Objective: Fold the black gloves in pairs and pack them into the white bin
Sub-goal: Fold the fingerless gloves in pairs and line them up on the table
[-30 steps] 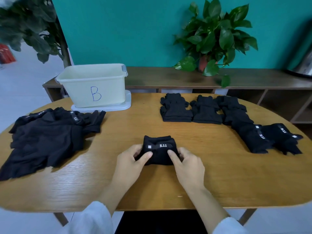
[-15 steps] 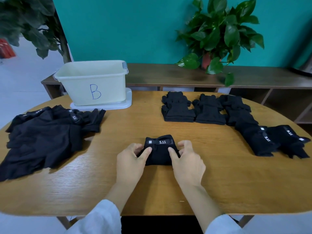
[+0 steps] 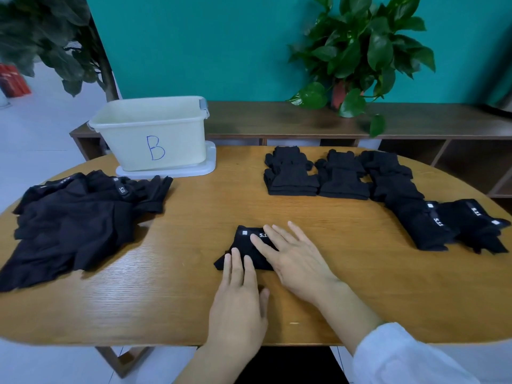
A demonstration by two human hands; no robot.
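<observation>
On the left part of the wooden table (image 3: 171,295) lies a loose heap of black gloves (image 3: 74,220), not folded. Behind it, near the far edge, stands the white bin (image 3: 151,134) on a flat white lid (image 3: 194,169); a blue letter B is written on its front wall. In the middle, near the front edge, is one folded glove pair (image 3: 243,250) with a small white label on its cuff. The left hand (image 3: 238,303) lies flat with its straight fingers pressing on the near edge of this pair. The right hand (image 3: 293,259) has its grip spread, with the fingers straight and resting flat on top of the same pair. At the right, further back, folded glove stacks (image 3: 343,178) lie in a row that bends toward the right edge. Behind the table, a potted plant (image 3: 360,51) stands on a low wooden shelf (image 3: 277,120).
</observation>
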